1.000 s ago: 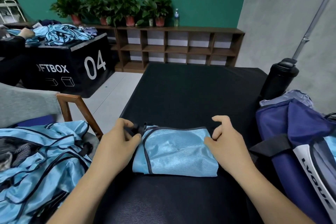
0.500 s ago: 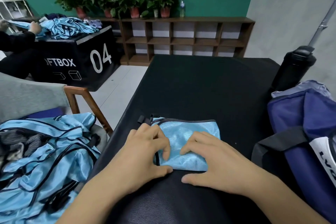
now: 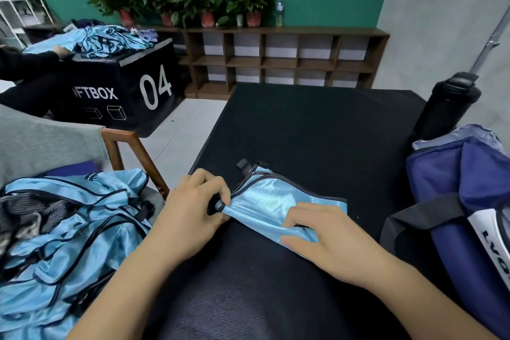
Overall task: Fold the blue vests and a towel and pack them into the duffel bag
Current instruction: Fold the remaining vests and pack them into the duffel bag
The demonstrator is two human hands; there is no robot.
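A folded light-blue vest (image 3: pixel 271 201) with dark trim lies on the black table (image 3: pixel 317 132), its near edge raised off the surface. My left hand (image 3: pixel 193 210) pinches the vest's left corner. My right hand (image 3: pixel 317 234) grips its right near part, thumb underneath and fingers curled on top. A black strap end (image 3: pixel 242 164) sticks out behind the vest. The navy duffel bag (image 3: pixel 463 201) stands at the right edge of the table. A heap of unfolded blue vests (image 3: pixel 63 234) lies on a chair to my left.
A black bottle (image 3: pixel 447 105) stands behind the duffel bag. A grey chair with a wooden arm (image 3: pixel 129 154) holds the vest heap. Farther left, a black box marked 04 (image 3: pixel 124 83) carries more blue vests, with another person's sleeve (image 3: pixel 27 61) on it. A wooden shelf (image 3: pixel 276 61) lines the wall.
Both hands went from pressing flat on the folded vest to grasping it at its left corner and right side. The vest's near edge has lifted off the table.
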